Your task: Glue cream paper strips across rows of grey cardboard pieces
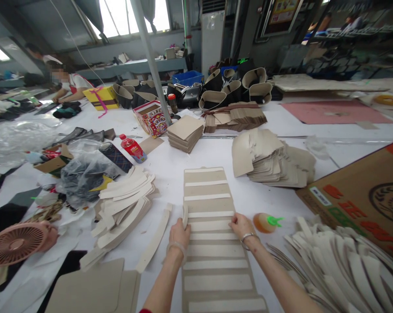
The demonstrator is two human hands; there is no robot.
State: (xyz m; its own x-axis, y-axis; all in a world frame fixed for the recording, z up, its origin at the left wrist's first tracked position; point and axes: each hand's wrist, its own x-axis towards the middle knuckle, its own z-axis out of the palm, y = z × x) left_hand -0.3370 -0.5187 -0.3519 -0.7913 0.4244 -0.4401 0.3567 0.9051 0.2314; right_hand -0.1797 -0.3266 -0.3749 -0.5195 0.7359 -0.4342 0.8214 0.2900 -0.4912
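Before me a long run of overlapping beige panels (pixel 216 250), each with a pale strip across it, lies on the white table. My left hand (pixel 179 234) is closed at its left edge, with a narrow curved beige strip (pixel 185 214) standing up from the fingers. Across from it, my right hand (pixel 243 227) is closed in a pinch at the right edge; whatever its fingertips hold is hidden. A loose curved strip (pixel 155 238) lies left of my left hand, beside a fanned pile of strips (pixel 128 204). Just right of my right hand is a green-capped squeeze bottle (pixel 264 222).
Many curved strips (pixel 349 261) fan out at right before a cardboard box (pixel 362 195). Stacked beige pieces (pixel 271 158) and a square stack (pixel 185 132) lie beyond. A pink fan (pixel 20 243) stands left. A metal pole (pixel 152 61) rises behind; a person (pixel 69 84) works far left.
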